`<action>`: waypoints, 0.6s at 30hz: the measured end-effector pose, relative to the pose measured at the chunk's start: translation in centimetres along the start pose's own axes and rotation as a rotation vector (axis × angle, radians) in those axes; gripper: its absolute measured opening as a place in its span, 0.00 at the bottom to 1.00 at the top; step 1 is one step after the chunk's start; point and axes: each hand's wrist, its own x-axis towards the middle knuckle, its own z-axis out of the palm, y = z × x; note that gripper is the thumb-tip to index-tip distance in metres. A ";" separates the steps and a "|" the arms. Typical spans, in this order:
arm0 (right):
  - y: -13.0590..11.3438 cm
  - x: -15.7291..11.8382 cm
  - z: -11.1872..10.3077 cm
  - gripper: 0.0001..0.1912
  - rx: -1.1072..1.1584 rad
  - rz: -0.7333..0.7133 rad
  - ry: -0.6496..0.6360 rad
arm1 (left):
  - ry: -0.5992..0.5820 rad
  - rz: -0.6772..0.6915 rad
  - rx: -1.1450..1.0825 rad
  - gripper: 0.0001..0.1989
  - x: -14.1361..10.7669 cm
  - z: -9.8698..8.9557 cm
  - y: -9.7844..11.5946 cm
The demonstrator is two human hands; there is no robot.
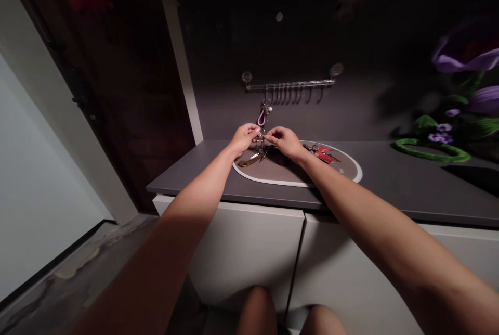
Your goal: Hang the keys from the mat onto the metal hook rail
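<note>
Your left hand (244,137) and right hand (286,142) pinch a metal key ring (262,137) between their fingertips; its pink keychain loop (261,117) runs upright toward the far hook rail (290,85).

The left hand (244,138), right hand (286,142) and forearms (191,202) are bare, and 2 bare knees (257,314) show.

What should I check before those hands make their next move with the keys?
1. Left hand and right hand both pinching the small metal ring: ok.
2. Pink loop keychain clipped to a hook on the wall rail: cannot tell, too small to see.
3. Brown fob over the oval mat: ok.
4. Red tag lying on the mat: ok.
5. Small metal ring closed: cannot tell, fingers hide it.
</note>
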 end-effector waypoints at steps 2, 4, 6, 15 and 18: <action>0.1 0.1 0.1 0.13 0.131 -0.008 0.012 | -0.020 -0.003 -0.068 0.02 0.0 0.0 -0.1; -0.1 0.0 0.2 0.15 0.239 -0.008 0.009 | -0.040 -0.014 -0.128 0.03 0.0 0.0 -0.1; -0.4 -0.1 0.2 0.16 0.299 -0.010 -0.009 | -0.057 -0.030 -0.169 0.04 0.0 0.1 -0.1; -0.8 -0.4 0.3 0.14 0.387 0.023 -0.097 | -0.098 -0.062 -0.161 0.10 -0.1 0.3 -0.2; -0.6 -0.3 0.3 0.13 0.418 0.052 -0.088 | -0.092 -0.053 -0.147 0.10 0.0 0.2 -0.4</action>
